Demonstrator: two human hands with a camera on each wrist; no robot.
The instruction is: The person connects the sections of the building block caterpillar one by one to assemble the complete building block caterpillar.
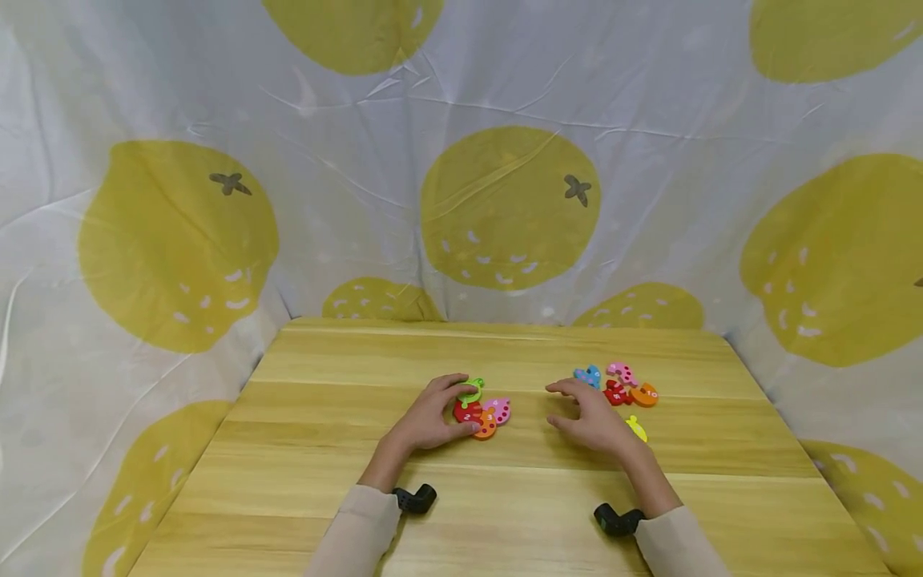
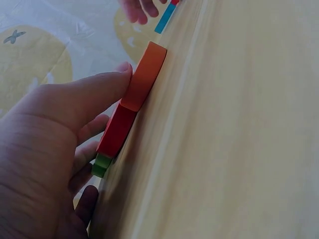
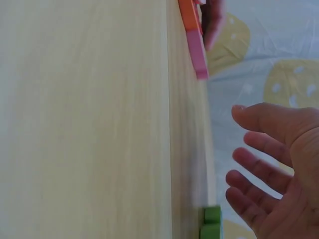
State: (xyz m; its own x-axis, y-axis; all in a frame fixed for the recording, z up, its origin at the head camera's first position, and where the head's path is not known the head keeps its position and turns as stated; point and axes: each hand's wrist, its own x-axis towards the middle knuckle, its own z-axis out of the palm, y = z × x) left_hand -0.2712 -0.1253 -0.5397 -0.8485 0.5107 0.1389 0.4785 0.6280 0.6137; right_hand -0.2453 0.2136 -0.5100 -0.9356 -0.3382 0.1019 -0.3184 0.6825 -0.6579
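Note:
On the table, my left hand [image 1: 431,413] grips a joined cluster of wooden number puzzle pieces. Its thumb presses the orange piece's edge [image 2: 144,77]; a fingertip lies at the green piece [image 1: 470,392]. Between these sits the red piece [image 1: 467,412], and the pink piece [image 1: 499,410] adjoins on the right. Holding nothing, my right hand [image 1: 593,418] hovers with fingers spread and relaxed, seen also in the right wrist view [image 3: 284,164]. A yellow-green piece [image 1: 636,429] lies beside it, partly hidden by the hand.
Beyond my right hand lie a blue piece [image 1: 588,376], a pink spotted piece [image 1: 622,372], a red piece [image 1: 616,393] and an orange piece marked 10 [image 1: 645,395]. The wooden table [image 1: 505,513] ends at a lemon-patterned curtain [image 1: 346,200].

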